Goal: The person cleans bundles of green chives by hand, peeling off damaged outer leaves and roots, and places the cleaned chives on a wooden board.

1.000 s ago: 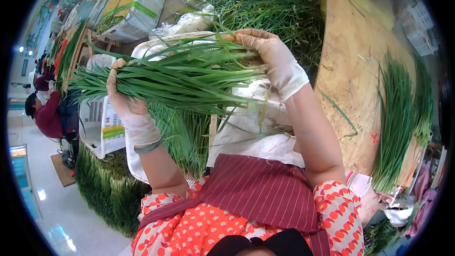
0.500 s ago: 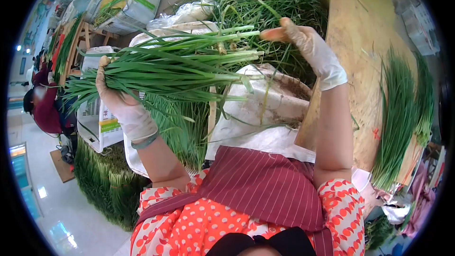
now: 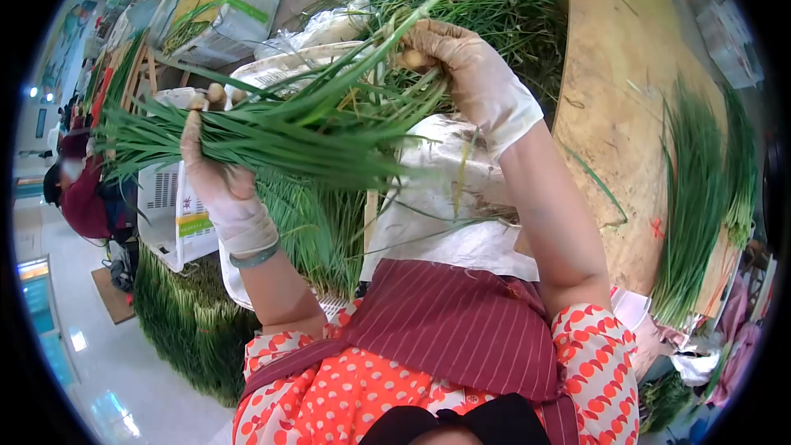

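Note:
Long green leafy stalks form a loose bunch (image 3: 305,128), lying sideways in front of me. My left hand (image 3: 221,181), in a thin pale glove, is closed around its leafy left part. At the stem end on the right, my gloved right hand (image 3: 470,74) has its fingers curled in against the stalks, with yellowish leaves between them. Some stems point up and to the right beside that hand. Below the bunch, more greens (image 3: 309,227) stand in a white basket, next to a soiled white cloth (image 3: 449,235).
A wooden board (image 3: 614,124) on the right bears tidy green bundles (image 3: 690,198). Loose greens (image 3: 503,12) are heaped at the back. White boxes (image 3: 239,8) stand at the upper left. Another person (image 3: 84,198) works at far left, above stacked greens (image 3: 194,321) on the floor.
My right hand, apart from the bunch half a second ago, has moved left to the stem end and closed there. Several stems now tilt upward. My left hand keeps its hold.

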